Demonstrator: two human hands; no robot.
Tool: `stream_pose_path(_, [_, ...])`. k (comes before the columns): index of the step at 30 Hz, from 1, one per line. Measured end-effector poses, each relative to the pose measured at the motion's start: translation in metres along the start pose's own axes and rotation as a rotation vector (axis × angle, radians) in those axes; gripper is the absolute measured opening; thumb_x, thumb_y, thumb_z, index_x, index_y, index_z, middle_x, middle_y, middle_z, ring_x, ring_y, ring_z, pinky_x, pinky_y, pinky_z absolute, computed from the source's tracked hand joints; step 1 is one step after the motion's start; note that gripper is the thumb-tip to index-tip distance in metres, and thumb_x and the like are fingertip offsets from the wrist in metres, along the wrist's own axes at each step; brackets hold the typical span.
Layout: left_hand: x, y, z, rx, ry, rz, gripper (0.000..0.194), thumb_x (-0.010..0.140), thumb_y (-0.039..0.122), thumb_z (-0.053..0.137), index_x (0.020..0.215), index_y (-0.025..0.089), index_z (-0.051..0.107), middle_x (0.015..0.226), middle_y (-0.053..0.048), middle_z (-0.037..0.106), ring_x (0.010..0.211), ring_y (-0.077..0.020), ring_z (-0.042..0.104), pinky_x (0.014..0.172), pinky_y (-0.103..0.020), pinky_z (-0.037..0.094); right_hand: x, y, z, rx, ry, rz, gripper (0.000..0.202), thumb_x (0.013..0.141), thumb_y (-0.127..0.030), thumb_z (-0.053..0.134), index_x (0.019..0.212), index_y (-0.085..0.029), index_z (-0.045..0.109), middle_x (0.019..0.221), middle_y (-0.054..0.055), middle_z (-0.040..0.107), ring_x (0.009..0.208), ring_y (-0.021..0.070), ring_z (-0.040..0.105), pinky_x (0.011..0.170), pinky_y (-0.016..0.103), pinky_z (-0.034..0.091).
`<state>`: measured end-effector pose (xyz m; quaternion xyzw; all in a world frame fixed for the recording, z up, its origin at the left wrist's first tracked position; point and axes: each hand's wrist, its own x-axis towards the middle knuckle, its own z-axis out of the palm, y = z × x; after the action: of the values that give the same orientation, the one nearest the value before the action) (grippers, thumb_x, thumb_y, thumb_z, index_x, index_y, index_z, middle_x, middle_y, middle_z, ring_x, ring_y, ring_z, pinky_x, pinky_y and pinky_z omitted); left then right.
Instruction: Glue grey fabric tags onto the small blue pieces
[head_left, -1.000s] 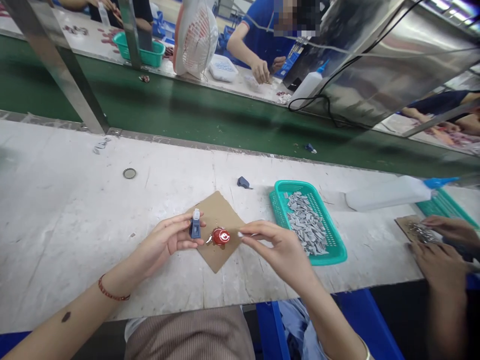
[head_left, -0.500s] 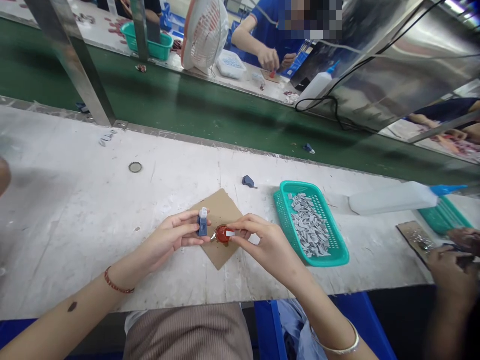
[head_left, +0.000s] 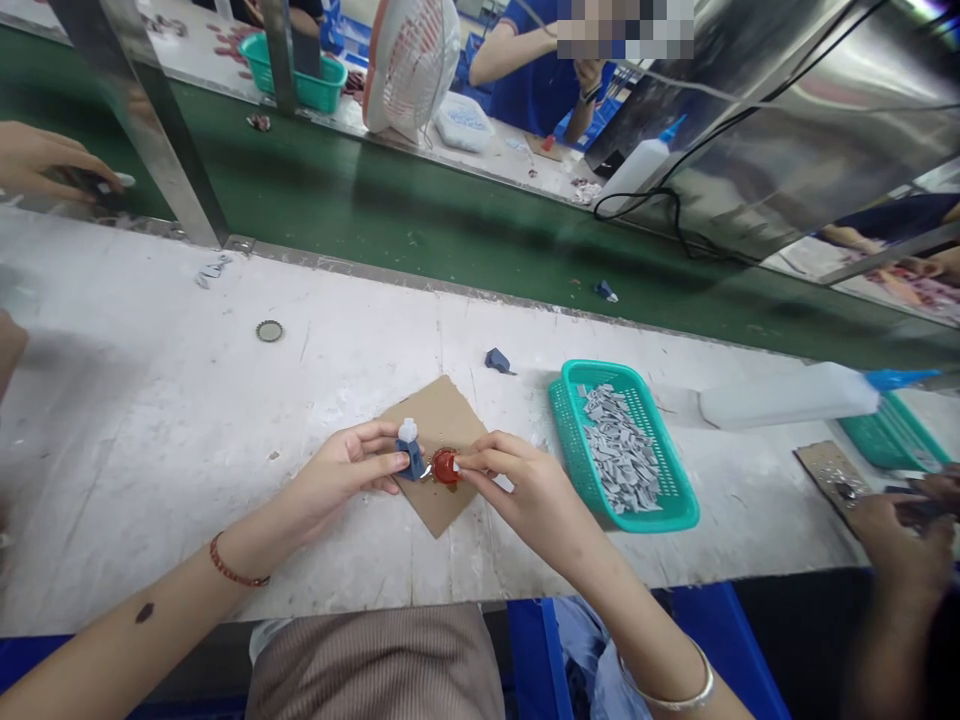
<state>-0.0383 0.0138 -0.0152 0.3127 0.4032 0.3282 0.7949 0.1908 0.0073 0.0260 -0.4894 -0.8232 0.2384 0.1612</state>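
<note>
Between the fingers and thumb of my left hand (head_left: 355, 462) is a small dark blue plastic part (head_left: 410, 458) with a translucent white knob on top. My right hand (head_left: 517, 478) pinches a small pale flat piece (head_left: 457, 466), mostly covered by the fingertips, at the edge of a red cap (head_left: 444, 464). The cap sits on a square of brown cardboard (head_left: 441, 408), with wet-looking spots around it. A thin shiny metal bit (head_left: 427, 471) shows between the blue part and the cap.
A green basket (head_left: 556, 425) of grey flat pieces stands to the right, with a white squeeze bottle (head_left: 787, 394) lying beyond it. Another blue part (head_left: 498, 361) and a bottle cap (head_left: 269, 331) lie on the table. Co-workers' hands (head_left: 900, 530) work at right and left. A green belt (head_left: 420, 235) runs behind.
The pale piece has moved down into the red cap, and the blue part has turned in my left hand. Items on the belt have shifted left. A co-worker's hand has appeared over the belt at left.
</note>
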Motion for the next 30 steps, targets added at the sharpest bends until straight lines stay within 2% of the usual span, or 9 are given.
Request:
stream_pose_path(4, [0.001, -0.003, 0.001, 0.000, -0.029, 0.038, 0.031, 0.080, 0.029, 0.074, 0.110, 0.020, 0.067, 0.119, -0.007, 0.069, 0.099, -0.0163, 0.066, 0.077, -0.023, 0.053, 0.000, -0.001, -0.002, 0.028, 0.006, 0.017, 0.014, 0.091, -0.011, 0.060, 0.090, -0.018, 0.072, 0.090, 0.006, 0.067, 0.082, 0.0187, 0.064, 0.073, 0.031, 0.051])
stream_pose_path(7, [0.002, -0.007, 0.003, -0.009, -0.031, 0.083, 0.033, 0.081, 0.028, 0.074, 0.111, 0.020, 0.066, 0.119, -0.008, 0.069, 0.097, -0.0170, 0.068, 0.081, -0.026, 0.054, 0.001, -0.003, -0.007, 0.136, -0.008, 0.082, 0.014, 0.090, -0.014, 0.061, 0.092, -0.020, 0.074, 0.090, 0.006, 0.069, 0.082, 0.0186, 0.065, 0.073, 0.031, 0.051])
stream_pose_path(10, [0.001, -0.010, 0.007, 0.001, -0.010, 0.112, 0.032, 0.079, 0.027, 0.074, 0.108, 0.017, 0.065, 0.118, -0.010, 0.068, 0.094, -0.0186, 0.070, 0.082, -0.030, 0.055, 0.003, -0.006, -0.012, 0.380, 0.044, 0.245, 0.010, 0.086, -0.026, 0.068, 0.089, -0.022, 0.076, 0.090, 0.005, 0.073, 0.082, 0.0194, 0.068, 0.074, 0.032, 0.053])
stream_pose_path(13, [0.000, -0.013, 0.012, 0.003, -0.017, 0.162, 0.028, 0.079, 0.026, 0.075, 0.103, 0.017, 0.064, 0.110, -0.009, 0.071, 0.093, -0.0205, 0.070, 0.083, -0.033, 0.055, 0.006, -0.009, -0.013, 0.685, 0.067, 0.396, 0.015, 0.080, -0.036, 0.074, 0.085, -0.022, 0.077, 0.091, 0.006, 0.075, 0.085, 0.0208, 0.070, 0.075, 0.033, 0.055])
stream_pose_path(15, [-0.001, -0.014, 0.015, -0.007, -0.027, 0.191, 0.026, 0.078, 0.026, 0.075, 0.099, 0.017, 0.062, 0.099, -0.007, 0.072, 0.091, -0.0207, 0.070, 0.083, -0.034, 0.055, 0.009, -0.012, -0.011, 0.826, 0.057, 0.442, 0.017, 0.076, -0.037, 0.078, 0.083, -0.022, 0.077, 0.091, 0.006, 0.076, 0.083, 0.0199, 0.070, 0.076, 0.033, 0.056])
stream_pose_path(18, [-0.003, -0.013, 0.018, -0.035, -0.025, 0.215, 0.024, 0.077, 0.025, 0.077, 0.092, 0.017, 0.061, 0.091, -0.006, 0.073, 0.088, -0.0205, 0.071, 0.081, -0.034, 0.055, 0.013, -0.020, -0.007, 0.914, 0.038, 0.483, 0.018, 0.072, -0.037, 0.081, 0.082, -0.021, 0.078, 0.090, 0.006, 0.076, 0.080, 0.0186, 0.069, 0.076, 0.033, 0.057])
stream_pose_path(23, [-0.007, -0.010, 0.021, -0.080, -0.014, 0.244, 0.022, 0.076, 0.024, 0.078, 0.085, 0.017, 0.059, 0.090, -0.004, 0.073, 0.086, -0.0190, 0.071, 0.080, -0.032, 0.056, 0.018, -0.031, -0.003, 0.961, 0.027, 0.480, 0.019, 0.070, -0.036, 0.083, 0.083, -0.022, 0.078, 0.089, 0.005, 0.076, 0.080, 0.0177, 0.070, 0.076, 0.032, 0.058])
stream_pose_path(30, [-0.009, -0.009, 0.021, -0.090, -0.016, 0.278, 0.019, 0.078, 0.021, 0.076, 0.082, 0.018, 0.058, 0.088, -0.002, 0.071, 0.084, -0.0157, 0.070, 0.080, -0.029, 0.056, 0.018, -0.038, -0.002, 0.878, 0.027, 0.372, 0.015, 0.075, -0.034, 0.079, 0.082, -0.021, 0.077, 0.091, 0.005, 0.072, 0.085, 0.0183, 0.069, 0.079, 0.033, 0.059])
